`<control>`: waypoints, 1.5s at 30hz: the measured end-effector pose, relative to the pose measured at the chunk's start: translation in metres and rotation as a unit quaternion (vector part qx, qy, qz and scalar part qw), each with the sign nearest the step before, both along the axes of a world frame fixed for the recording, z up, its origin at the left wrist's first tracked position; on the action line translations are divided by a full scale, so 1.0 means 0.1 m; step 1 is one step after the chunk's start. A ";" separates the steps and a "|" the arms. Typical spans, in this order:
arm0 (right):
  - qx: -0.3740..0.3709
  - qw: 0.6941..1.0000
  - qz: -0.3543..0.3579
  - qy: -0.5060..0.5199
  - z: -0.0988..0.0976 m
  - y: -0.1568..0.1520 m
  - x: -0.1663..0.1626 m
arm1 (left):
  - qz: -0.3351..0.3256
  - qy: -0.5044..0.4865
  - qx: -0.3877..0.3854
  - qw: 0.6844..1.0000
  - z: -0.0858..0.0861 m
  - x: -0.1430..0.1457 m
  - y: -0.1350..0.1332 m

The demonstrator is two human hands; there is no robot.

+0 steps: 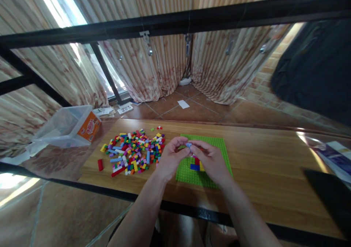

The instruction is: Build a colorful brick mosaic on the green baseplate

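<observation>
My left hand (172,158) and my right hand (210,160) meet above a green baseplate (216,144) on the wooden table. Both pinch a small light-blue brick (188,144) between their fingertips. Under my hands, a few bricks in blue, red and yellow (196,165) are fixed on the baseplate. A spread pile of loose coloured bricks (134,152) lies to the left of my left hand.
A clear plastic box with an orange label (68,127) lies on its side at the table's left end. A single red brick (100,164) lies apart near the front edge. A black metal bar (175,22) crosses overhead. Papers (333,155) lie at the right.
</observation>
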State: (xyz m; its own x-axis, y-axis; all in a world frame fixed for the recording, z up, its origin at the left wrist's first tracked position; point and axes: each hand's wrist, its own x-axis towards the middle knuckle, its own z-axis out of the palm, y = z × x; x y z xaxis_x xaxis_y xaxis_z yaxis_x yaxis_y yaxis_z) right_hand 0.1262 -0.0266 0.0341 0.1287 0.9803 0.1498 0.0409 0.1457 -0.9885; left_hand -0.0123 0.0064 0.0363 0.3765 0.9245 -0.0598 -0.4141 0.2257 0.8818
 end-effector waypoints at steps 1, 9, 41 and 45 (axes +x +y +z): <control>-0.002 1.000 0.000 0.013 -0.01 0.00 0.02 | 0.005 -0.004 0.001 1.000 -0.01 0.02 0.00; -0.030 0.996 -0.006 0.086 -0.01 -0.03 0.15 | 0.032 0.062 0.046 0.996 -0.11 0.20 0.05; -0.049 0.929 -0.070 -0.361 -0.25 0.01 0.77 | 0.003 0.473 0.353 0.807 -0.25 0.33 -0.04; -0.055 0.934 -0.068 -0.346 -0.28 0.03 0.76 | 0.000 0.498 0.377 0.781 -0.27 0.33 -0.05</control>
State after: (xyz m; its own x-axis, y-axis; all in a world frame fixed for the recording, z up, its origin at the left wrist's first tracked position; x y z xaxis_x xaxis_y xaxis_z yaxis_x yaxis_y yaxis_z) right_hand 0.2020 -0.0240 0.0060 0.1633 0.9762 0.1429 0.6870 -0.0086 -0.7266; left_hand 0.0209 0.0017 0.0089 0.4912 0.8378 0.2383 0.5614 -0.5137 0.6488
